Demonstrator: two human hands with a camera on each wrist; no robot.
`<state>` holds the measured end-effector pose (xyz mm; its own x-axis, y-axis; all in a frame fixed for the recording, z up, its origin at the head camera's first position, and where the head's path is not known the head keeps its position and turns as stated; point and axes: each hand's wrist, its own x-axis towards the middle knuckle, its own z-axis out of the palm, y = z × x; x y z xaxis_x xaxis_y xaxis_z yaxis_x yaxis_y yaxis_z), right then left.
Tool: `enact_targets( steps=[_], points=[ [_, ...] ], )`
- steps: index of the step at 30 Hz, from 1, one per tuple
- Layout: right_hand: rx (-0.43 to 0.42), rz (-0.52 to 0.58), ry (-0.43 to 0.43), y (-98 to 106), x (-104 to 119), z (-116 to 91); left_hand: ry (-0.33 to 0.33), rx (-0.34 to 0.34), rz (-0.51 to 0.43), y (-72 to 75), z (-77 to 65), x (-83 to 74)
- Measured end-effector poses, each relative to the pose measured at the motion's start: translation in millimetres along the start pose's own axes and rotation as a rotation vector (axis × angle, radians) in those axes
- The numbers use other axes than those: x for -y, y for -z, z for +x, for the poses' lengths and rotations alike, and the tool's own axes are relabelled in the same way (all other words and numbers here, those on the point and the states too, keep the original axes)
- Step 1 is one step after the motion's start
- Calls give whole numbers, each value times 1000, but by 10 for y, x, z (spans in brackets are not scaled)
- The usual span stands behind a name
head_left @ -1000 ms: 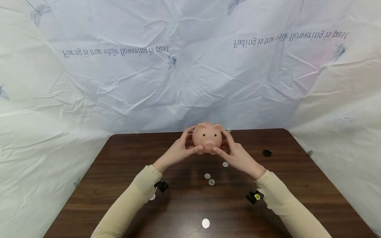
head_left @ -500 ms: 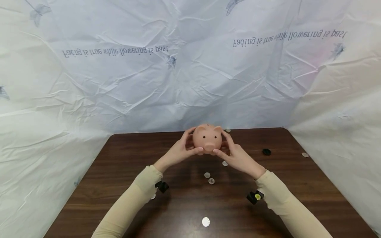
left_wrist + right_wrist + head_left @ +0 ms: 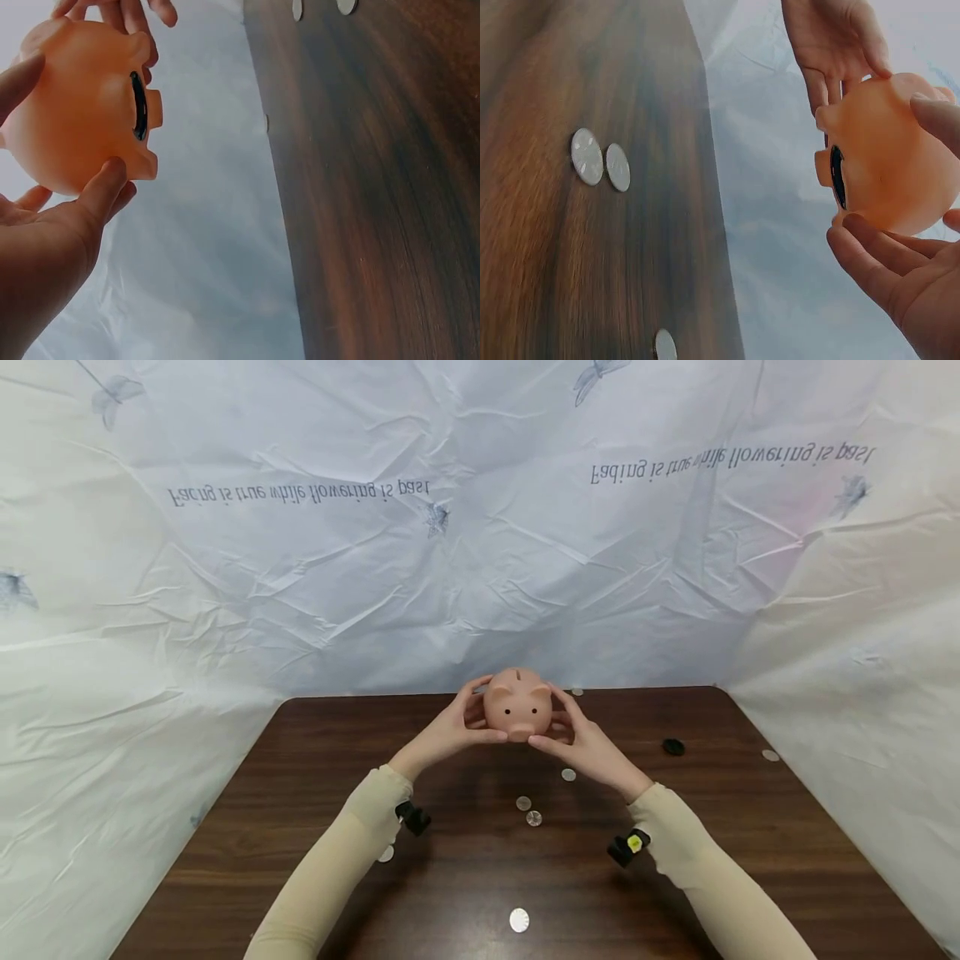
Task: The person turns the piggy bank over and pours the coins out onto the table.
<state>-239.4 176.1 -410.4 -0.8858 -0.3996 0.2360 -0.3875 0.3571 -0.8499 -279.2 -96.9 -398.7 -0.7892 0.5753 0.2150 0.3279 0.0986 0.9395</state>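
Both hands grip a pink piggy bank (image 3: 517, 706) from either side, held up over the far part of the table with its snout toward me. A coin slot shows on its top. My left hand (image 3: 447, 731) has fingers and thumb around one side; my right hand (image 3: 592, 752) holds the opposite side the same way. In the left wrist view, the underside of the piggy bank (image 3: 82, 105) carries a black-rimmed round part (image 3: 139, 106) between the feet, seen nearly edge-on. The right wrist view shows this black-rimmed part (image 3: 838, 177) too.
Several silver coins lie scattered on the dark wooden table (image 3: 450, 885), among them a coin (image 3: 519, 920) near the front and a coin (image 3: 770, 756) at the right edge. A small black round piece (image 3: 673, 747) lies back right. White printed sheeting (image 3: 480, 568) surrounds the table.
The piggy bank has tipped forward, so its top slot now shows more and its snout sits lower. Both hands have turned with it and shifted slightly left, keeping their grip.
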Motion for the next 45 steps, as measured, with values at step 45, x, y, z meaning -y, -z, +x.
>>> enact_targets(
  steps=[45],
  points=[
    [130,11,-189,-513,-565,529,207,-147,59,67,75,860]
  ],
)
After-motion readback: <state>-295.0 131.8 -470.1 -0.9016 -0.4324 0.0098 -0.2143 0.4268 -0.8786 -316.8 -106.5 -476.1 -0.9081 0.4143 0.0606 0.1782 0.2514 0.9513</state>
